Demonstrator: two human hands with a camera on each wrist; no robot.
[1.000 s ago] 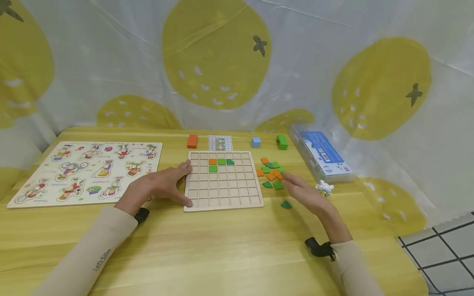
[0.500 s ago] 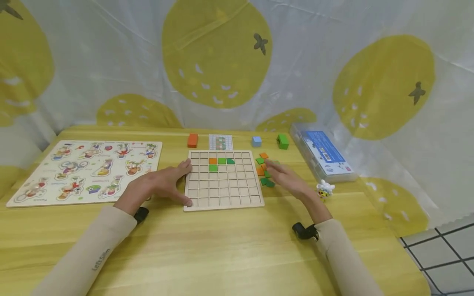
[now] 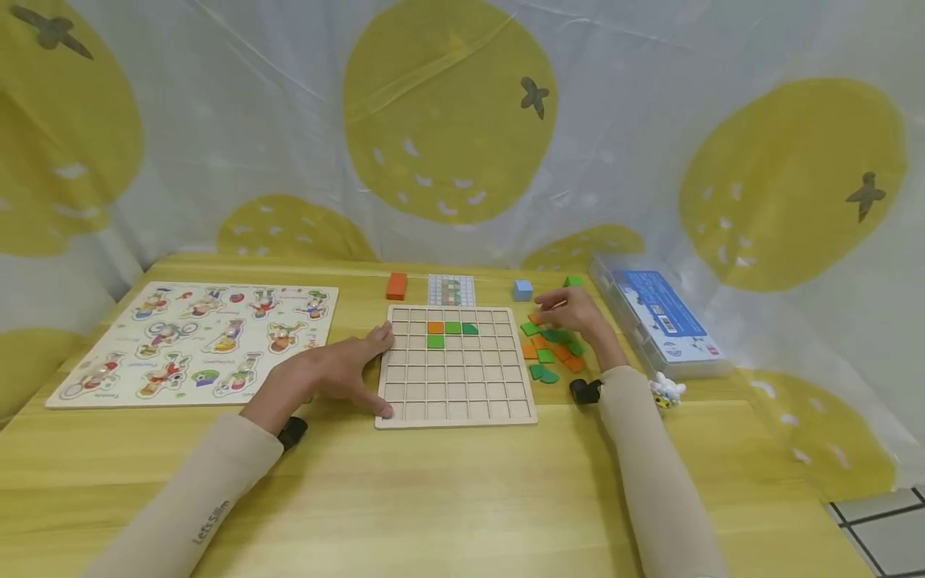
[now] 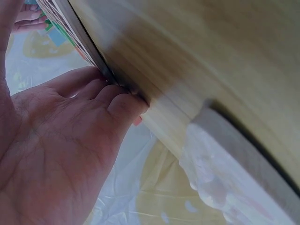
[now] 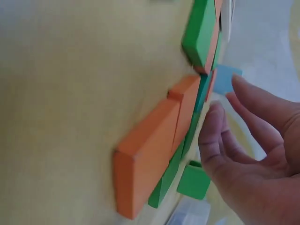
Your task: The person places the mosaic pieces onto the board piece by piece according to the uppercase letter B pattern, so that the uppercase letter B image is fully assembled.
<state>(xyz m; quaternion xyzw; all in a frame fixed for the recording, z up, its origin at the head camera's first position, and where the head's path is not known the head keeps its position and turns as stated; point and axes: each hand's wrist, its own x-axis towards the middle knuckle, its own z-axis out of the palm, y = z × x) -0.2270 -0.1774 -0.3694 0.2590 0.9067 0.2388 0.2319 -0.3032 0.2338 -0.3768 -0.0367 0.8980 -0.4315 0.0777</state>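
Observation:
A wooden grid board (image 3: 457, 391) lies on the table. In its upper cells sit an orange square tile (image 3: 435, 327), two green square tiles (image 3: 453, 327) and a dark green rounded tile (image 3: 470, 328). My left hand (image 3: 345, 371) rests along the board's left edge, thumb at the near corner and fingers further up. Right of the board is a loose pile of orange and green tiles (image 3: 545, 356). Above its far end hovers my right hand (image 3: 578, 313); in the right wrist view its thumb and fingers stand apart with nothing between them, near orange tiles (image 5: 150, 150).
A picture puzzle board (image 3: 238, 385) lies at the left. Behind the grid stand a red block (image 3: 396, 286), a printed pattern card (image 3: 451, 290), a blue block (image 3: 523, 290) and a green block (image 3: 573, 281). A clear plastic case (image 3: 668, 321) and a small white figurine (image 3: 666, 391) are at the right.
My right hand has swept a stray dark green tile in towards the pile, then moved away from me to the pile's far end. The left hand stays on the board; the head view has shifted.

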